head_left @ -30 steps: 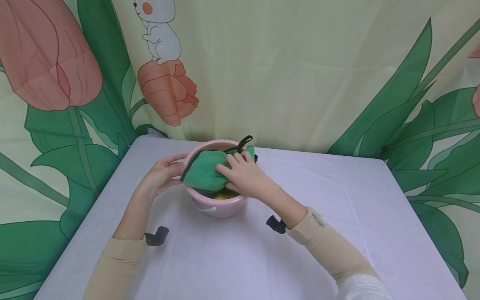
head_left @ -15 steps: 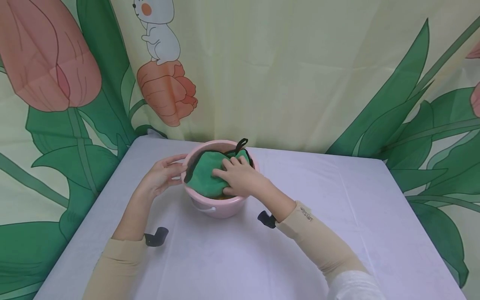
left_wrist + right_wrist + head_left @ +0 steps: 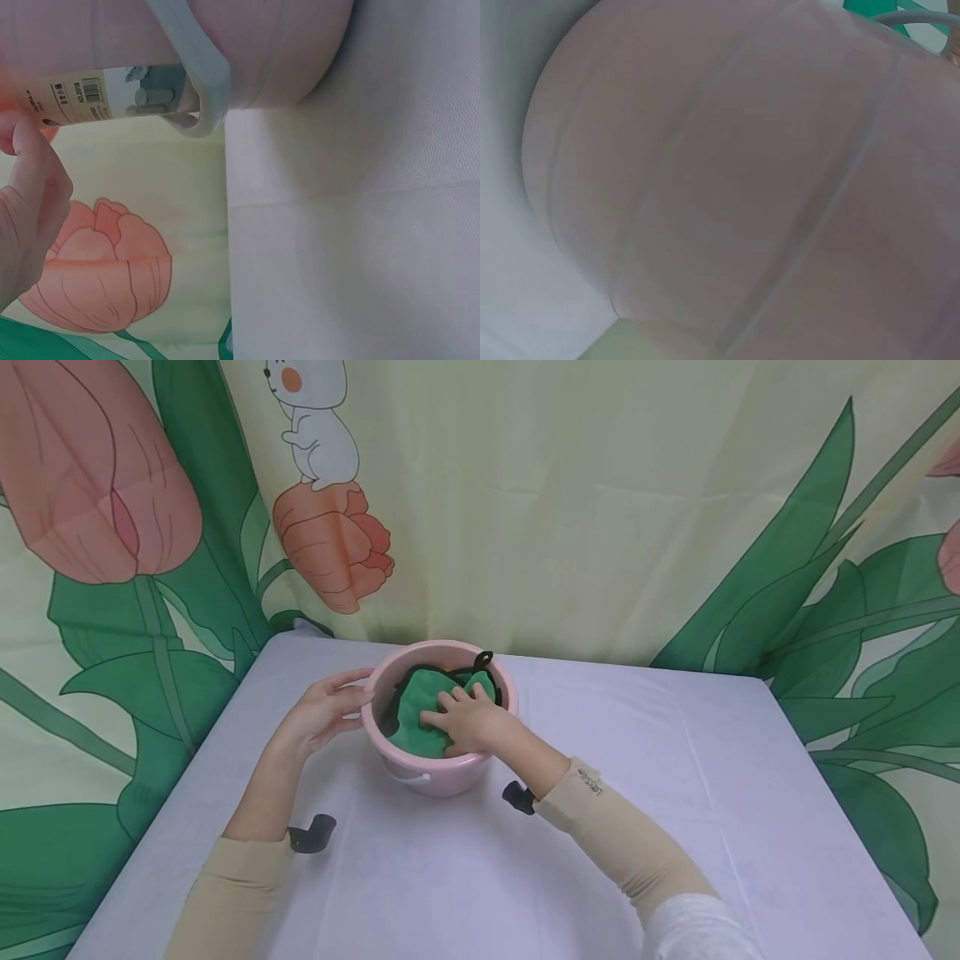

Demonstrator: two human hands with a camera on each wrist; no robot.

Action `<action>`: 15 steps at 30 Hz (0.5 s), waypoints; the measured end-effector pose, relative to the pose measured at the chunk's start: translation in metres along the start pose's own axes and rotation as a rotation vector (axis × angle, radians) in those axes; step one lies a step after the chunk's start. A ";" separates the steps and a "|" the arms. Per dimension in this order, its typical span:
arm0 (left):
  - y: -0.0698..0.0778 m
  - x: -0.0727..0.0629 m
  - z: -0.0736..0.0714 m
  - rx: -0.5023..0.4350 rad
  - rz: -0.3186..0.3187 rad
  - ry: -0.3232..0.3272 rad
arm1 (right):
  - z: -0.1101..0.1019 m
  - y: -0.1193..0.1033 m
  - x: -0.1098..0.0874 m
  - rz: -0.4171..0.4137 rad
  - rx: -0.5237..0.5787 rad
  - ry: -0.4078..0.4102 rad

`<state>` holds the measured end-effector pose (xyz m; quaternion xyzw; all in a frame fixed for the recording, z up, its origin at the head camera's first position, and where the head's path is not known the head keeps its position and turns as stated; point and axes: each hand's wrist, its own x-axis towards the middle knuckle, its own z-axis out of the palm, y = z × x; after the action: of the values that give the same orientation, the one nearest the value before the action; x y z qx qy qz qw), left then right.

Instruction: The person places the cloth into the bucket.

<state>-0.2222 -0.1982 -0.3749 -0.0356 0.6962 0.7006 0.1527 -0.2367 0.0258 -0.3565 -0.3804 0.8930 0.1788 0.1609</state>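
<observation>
A pink bucket (image 3: 442,774) stands on the table, its pale handle hanging at the front. Inside it lies a folded green cloth (image 3: 420,727) with dark edging and a black loop at the back right. My right hand (image 3: 474,720) reaches over the rim with fingers spread and presses on the cloth. On the bucket's left side, my left hand (image 3: 330,706) touches the outer wall near the rim with its fingers fairly straight. The left wrist view shows part of that hand (image 3: 30,202) beside the bucket's printed label (image 3: 90,97). In the right wrist view the bucket wall hides the right hand.
A white cloth covers the table (image 3: 600,827). Behind it hangs a curtain (image 3: 562,527) printed with tulips, leaves and a white animal. A dark wrist camera (image 3: 313,833) sits by the left forearm, another (image 3: 519,797) by the right.
My right hand has moved left and pressed the green cloth from above the rim down into the bucket. The left hand has stayed at the bucket's side.
</observation>
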 end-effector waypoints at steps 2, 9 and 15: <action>0.000 0.000 0.000 0.002 0.004 0.000 | 0.000 0.000 0.000 0.001 0.005 0.000; 0.000 0.000 0.000 0.006 0.005 0.004 | -0.001 0.001 -0.001 -0.001 0.036 0.018; 0.002 0.000 0.001 0.028 -0.004 0.002 | -0.002 0.008 -0.005 -0.029 0.123 0.053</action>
<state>-0.2228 -0.1975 -0.3725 -0.0356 0.7061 0.6903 0.1536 -0.2395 0.0329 -0.3513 -0.3875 0.9006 0.1109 0.1627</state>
